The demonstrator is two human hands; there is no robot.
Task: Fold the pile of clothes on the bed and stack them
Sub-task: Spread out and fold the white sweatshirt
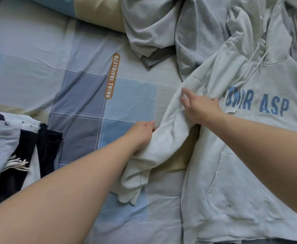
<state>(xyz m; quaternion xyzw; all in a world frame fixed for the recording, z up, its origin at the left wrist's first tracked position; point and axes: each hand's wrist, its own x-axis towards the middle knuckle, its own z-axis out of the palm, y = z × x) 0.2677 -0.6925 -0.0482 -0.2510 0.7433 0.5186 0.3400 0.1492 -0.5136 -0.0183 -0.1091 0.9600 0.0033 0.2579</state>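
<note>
Left hand [141, 133], right hand [201, 109], both gripping hoodie sleeve [169, 136]

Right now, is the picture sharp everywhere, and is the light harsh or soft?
Head view: soft, even light, no glare; a dim shadow under the lifted hoodie sleeve; the stack of clothes at the left edge is smeared; the blue lettering reads clearly.
</note>
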